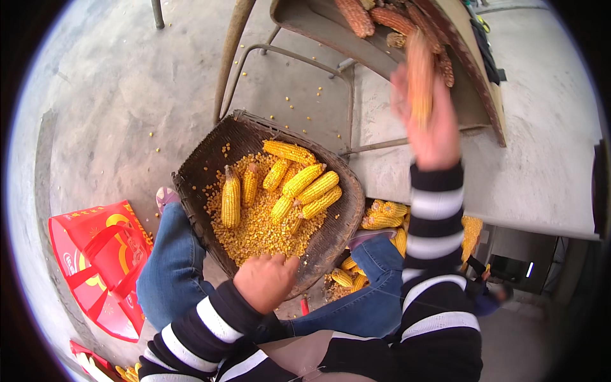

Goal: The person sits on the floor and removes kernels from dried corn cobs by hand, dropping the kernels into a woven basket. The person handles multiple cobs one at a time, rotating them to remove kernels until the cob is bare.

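Observation:
My right hand, blurred by motion, is up at the near side of a metal-framed seat. A stripped, pale orange corn cob lies along its palm and fingers, pointing towards several reddish bare cobs on the seat. My left hand is at the near edge of a dark woven basket, knuckles up and fingers curled; what lies under them is hidden. Loose yellow kernels cover the basket's bottom. On them rest several yellow ears of corn, some leaning together at the right.
A red shopping bag stands left of my legs. More corn ears lie beyond the basket's right side, by my foot. Kernels are scattered over the concrete floor. A stick leans by the seat. Another person is at the far right.

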{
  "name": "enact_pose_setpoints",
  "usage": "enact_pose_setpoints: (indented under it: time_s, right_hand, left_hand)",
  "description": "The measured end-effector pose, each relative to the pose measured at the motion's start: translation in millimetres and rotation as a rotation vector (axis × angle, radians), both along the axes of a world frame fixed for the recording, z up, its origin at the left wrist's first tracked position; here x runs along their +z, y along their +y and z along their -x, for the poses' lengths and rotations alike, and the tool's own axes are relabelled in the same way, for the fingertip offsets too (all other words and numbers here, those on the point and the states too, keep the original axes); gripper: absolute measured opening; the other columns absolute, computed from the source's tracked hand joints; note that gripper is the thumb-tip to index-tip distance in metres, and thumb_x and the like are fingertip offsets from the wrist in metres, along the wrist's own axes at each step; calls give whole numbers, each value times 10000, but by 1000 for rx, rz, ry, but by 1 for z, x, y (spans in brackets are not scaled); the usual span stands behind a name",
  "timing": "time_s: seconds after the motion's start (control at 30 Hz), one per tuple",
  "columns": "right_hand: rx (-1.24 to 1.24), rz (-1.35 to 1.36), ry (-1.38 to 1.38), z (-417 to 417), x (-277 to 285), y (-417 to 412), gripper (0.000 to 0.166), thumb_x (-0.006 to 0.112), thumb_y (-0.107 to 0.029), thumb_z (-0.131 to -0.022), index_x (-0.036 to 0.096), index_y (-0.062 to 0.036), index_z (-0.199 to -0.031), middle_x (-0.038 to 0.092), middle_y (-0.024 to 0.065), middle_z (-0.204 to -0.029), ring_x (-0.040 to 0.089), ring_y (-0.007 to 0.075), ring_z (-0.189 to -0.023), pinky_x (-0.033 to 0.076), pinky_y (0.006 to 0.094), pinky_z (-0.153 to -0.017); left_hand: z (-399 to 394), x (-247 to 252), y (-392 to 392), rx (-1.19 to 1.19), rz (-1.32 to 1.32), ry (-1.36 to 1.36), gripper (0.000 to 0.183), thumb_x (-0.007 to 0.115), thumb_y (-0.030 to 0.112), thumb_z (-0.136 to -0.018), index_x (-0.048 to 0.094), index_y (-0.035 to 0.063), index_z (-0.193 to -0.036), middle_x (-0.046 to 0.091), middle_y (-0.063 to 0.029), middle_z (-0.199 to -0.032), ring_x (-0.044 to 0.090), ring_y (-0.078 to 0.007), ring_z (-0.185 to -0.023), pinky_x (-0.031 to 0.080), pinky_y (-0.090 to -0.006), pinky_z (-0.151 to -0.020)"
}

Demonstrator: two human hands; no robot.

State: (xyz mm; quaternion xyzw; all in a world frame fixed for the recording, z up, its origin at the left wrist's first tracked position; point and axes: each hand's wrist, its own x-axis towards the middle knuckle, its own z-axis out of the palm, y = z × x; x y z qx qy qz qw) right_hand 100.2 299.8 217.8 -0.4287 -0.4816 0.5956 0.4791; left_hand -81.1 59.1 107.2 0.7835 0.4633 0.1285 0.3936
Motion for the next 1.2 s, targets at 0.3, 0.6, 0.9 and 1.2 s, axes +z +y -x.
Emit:
enact_pose_setpoints:
  time_s: [0.3, 0.6, 0.9, 1.2]
  right_hand:
    - [199, 223, -5, 1, -66, -38, 369, 541, -133, -852, 457, -25, -1194, 577, 92, -992, 596, 160, -793, 476, 257, -660]
    - [576, 535, -832, -2, -376, -192, 410, 584, -167, -810, 487, 1, -1171, 589, 90, -931, 588, 144, -695, 475, 254, -517]
    - [94, 563, -823, 68, -417, -180, 642, 580, -54, -743, 280, 30, -1305, 408, 209, -1284, 487, 278, -1110, 406, 345, -904]
    - [100, 863, -991, 90, -417, -136, 745, 645, -154, -746, 224, 33, -1332, 305, 217, -1348, 353, 323, -1220, 307, 372, -995]
  left_hand:
    - [6, -6, -3, 50, 24, -17, 174, 574, 179, -720, 521, 57, -832, 575, -118, -703, 598, -280, -672, 485, -370, -577]
    - [-4, -4, -17, 53, -5, -53, 119, 541, 177, -757, 528, 77, -820, 571, -80, -704, 607, -236, -697, 477, -329, -619]
    - [7, 4, -7, 93, -17, -69, 120, 529, 158, -741, 519, 84, -834, 537, -38, -696, 583, -185, -664, 450, -277, -589]
    - [17, 5, 2, 105, 38, -42, 262, 514, 151, -743, 546, 49, -983, 534, -28, -728, 566, -163, -683, 432, -258, -592]
